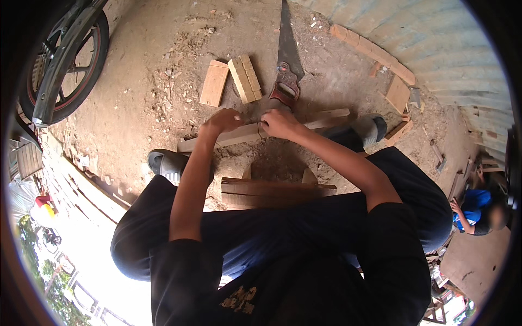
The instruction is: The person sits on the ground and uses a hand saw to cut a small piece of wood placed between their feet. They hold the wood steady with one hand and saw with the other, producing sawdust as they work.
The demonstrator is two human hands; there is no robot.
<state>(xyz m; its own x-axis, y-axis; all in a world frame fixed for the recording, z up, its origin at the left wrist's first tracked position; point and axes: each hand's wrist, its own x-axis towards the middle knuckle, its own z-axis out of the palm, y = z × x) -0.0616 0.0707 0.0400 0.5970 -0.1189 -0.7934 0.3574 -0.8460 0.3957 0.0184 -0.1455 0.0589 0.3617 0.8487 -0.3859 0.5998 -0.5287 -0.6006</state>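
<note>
A long pale wooden strip (231, 137) lies crosswise between my feet, with a dark line across it near its middle. My left hand (222, 121) is closed over the left part of the strip, fingers curled; what they hold, if anything, is hidden. Close by on the right, my right hand (279, 124) is closed in a pinch above the strip near the dark line. I cannot make out what is in it. Just beyond the right hand lies a handsaw with a worn red handle (285, 89), its blade (288, 41) pointing away from me.
Two wooden blocks (215, 84) (245, 80) lie on the dirt beyond my left hand. A low wooden stool (277, 187) stands before my lap. A motorbike wheel (81, 68) is at far left, a corrugated wall (435, 49) at right. Another person (474, 209) sits at far right.
</note>
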